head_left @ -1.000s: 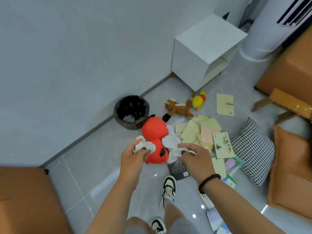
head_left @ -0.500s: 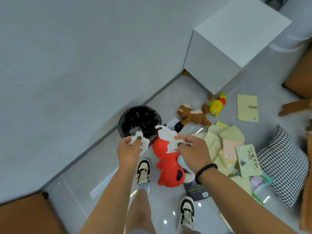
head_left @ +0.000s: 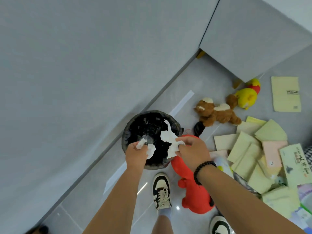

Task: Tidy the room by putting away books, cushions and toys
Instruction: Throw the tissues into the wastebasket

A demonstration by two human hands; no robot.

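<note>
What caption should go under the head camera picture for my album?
Both hands, left and right, hold crumpled white tissues over a black-lined bin, with a red plush toy beside it.

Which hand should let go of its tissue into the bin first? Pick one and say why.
Left. The left hand holds its tissue over the open bin; the right hand sits at the bin's edge, above the red plush toy.

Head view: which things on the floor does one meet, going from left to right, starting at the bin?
Black bin → red plush toy → brown plush dog → yellow plush toy → single pale yellow booklet.
</note>
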